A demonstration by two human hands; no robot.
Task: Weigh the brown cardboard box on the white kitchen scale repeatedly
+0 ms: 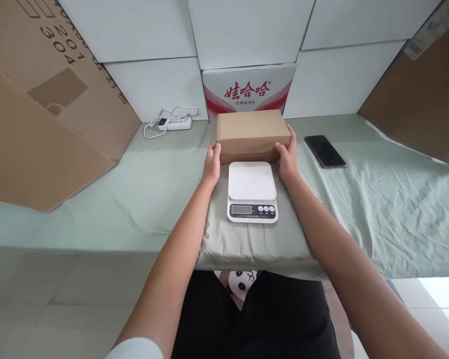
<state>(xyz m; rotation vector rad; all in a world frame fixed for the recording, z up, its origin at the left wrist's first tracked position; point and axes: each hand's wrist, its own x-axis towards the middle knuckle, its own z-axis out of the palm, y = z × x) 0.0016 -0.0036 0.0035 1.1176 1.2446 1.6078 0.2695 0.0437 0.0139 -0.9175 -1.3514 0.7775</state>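
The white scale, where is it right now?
In the head view, the white scale lies near the middle, on the pale green cloth, on the near side of the small brown box between the left hand and the right hand.

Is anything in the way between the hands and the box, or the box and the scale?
Nothing visible: the left hand and right hand hold the brown box by its ends, and no other thing shows between it and the scale.
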